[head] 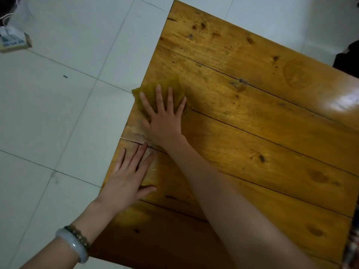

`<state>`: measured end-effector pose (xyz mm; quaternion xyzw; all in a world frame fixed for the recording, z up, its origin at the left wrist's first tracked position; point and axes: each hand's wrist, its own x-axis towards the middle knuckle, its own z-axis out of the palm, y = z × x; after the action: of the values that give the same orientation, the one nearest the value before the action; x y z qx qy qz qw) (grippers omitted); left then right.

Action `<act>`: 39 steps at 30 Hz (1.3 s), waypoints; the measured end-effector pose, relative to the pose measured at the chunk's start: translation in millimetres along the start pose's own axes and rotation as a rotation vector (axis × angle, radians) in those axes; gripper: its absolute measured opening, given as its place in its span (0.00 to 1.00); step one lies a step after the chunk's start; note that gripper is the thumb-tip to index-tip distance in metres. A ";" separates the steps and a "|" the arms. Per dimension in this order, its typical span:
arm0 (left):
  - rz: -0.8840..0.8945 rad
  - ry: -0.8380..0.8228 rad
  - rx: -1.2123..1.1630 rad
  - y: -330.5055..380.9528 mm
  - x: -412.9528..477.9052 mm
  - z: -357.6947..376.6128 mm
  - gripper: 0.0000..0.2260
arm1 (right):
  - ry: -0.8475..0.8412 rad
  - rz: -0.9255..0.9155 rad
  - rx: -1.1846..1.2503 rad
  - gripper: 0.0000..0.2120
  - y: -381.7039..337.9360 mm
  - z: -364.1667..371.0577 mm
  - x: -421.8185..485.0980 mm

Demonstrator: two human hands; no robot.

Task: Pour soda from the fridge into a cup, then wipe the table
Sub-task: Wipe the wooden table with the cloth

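Dim soft daylight, glare patch on the table [345,101] at right, overall slight blur, wide-angle tilt

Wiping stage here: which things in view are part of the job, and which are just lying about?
In the job: cloth, pressed flat by the right hand; wooden table; left hand resting flat near its edge.
Lying about: small box on the floor; dark object at the frame's right edge; bracelets on the left wrist.

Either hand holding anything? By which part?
Nothing is gripped. The right hand presses flat, fingers spread, on top of the cloth; the left hand lies flat on the table.
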<state>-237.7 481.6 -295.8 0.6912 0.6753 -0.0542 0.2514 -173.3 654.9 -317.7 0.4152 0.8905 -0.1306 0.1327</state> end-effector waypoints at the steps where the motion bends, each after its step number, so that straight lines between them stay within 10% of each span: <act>1: -0.008 0.005 -0.003 0.2 -3.5 1.7 0.38 | -0.001 -0.054 -0.023 0.31 -4.0 2.3 -2.6; 11: -0.145 -0.023 -0.026 31.3 -29.6 22.0 0.42 | -0.012 -0.301 -0.117 0.28 55.1 29.7 -91.4; 24: -0.289 -0.085 -0.125 52.6 -31.7 30.0 0.45 | -0.029 0.130 -0.087 0.31 216.3 46.5 -212.7; 30: -0.284 -0.164 -0.055 54.1 -33.7 27.3 0.43 | -0.074 0.388 0.079 0.30 167.6 55.1 -223.5; 39: -0.233 -0.007 0.050 53.2 -38.4 24.1 0.36 | -0.080 0.217 0.124 0.29 55.0 33.4 -127.3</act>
<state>-183.4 438.7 -286.2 0.6141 0.7485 -0.1022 0.2282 -47.5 587.9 -311.6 0.5111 0.8244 -0.1869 0.1555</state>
